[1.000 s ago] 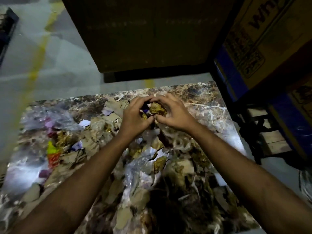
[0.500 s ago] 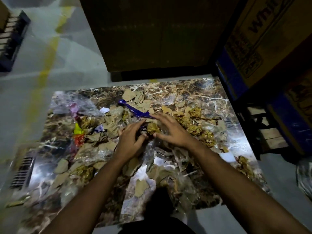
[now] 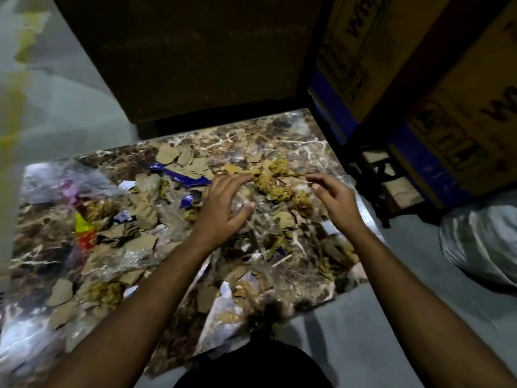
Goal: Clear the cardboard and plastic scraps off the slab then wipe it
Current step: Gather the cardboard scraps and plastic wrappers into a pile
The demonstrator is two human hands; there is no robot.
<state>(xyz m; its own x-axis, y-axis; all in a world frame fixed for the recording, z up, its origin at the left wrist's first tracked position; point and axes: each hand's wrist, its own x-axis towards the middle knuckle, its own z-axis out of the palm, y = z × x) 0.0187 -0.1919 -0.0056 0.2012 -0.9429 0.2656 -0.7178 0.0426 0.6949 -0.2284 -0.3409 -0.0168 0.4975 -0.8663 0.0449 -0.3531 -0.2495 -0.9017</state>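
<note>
A brown marble slab [image 3: 293, 133] lies on the floor, strewn with torn cardboard pieces [image 3: 167, 156], clear plastic film [image 3: 56, 182], a blue wrapper strip [image 3: 181, 177] and a red-yellow wrapper [image 3: 84, 231]. Yellowish crumpled lumps [image 3: 275, 182] sit near the slab's far right. My left hand [image 3: 223, 208] hovers over the middle of the pile, fingers spread, its fingertips touching the lumps. My right hand [image 3: 333, 197] is just right of the lumps, fingers curled apart, holding nothing that I can see.
A large dark cardboard box [image 3: 181, 57] stands behind the slab. Printed brown-and-blue cartons [image 3: 419, 79] are stacked at the right on a wooden pallet [image 3: 391, 189]. A pale plastic sack [image 3: 481, 239] lies on the grey floor at the right.
My hands, pressed together on a yellowish lump a second ago, have come apart; the lump now lies with the others and both hands are spread. The view shifted left and back.
</note>
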